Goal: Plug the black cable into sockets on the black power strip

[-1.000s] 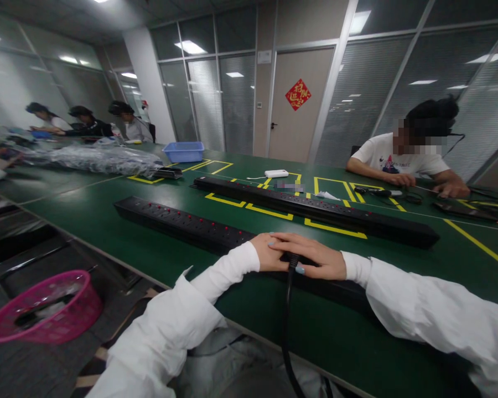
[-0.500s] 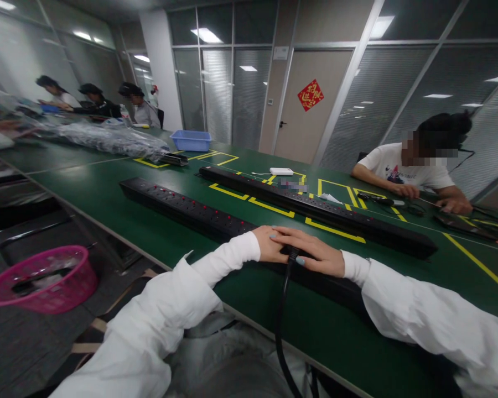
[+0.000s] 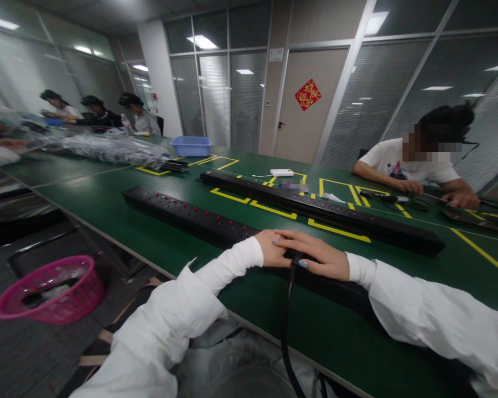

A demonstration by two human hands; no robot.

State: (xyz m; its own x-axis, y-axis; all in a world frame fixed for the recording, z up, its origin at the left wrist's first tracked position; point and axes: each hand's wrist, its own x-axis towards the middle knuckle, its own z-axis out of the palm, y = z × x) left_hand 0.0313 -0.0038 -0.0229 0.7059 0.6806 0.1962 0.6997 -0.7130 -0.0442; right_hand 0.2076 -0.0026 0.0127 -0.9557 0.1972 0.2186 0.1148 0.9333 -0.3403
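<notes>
A long black power strip (image 3: 182, 213) with a row of red dots lies slantwise on the green table in front of me. Over its middle my left hand (image 3: 273, 249) and my right hand (image 3: 321, 255) meet, the right fingers lying across the back of the left. Between them sits the ribbed plug end of a thick black power cord (image 3: 288, 309), which both hands close around. The plug's face and most of my left fingers are hidden. From my hands the cord drops over the table edge towards my lap.
A second black power strip (image 3: 336, 213) lies behind. Beyond are a white device (image 3: 281, 172), a blue bin (image 3: 191, 146) and plastic-wrapped strips (image 3: 112, 148). A pink basket (image 3: 50, 309) stands on the floor at left. A co-worker (image 3: 415, 166) handles cables at right; others sit far left.
The whole view has shifted slightly with my head. My hands stay together on the plug over the strip, with no clear change in grip.
</notes>
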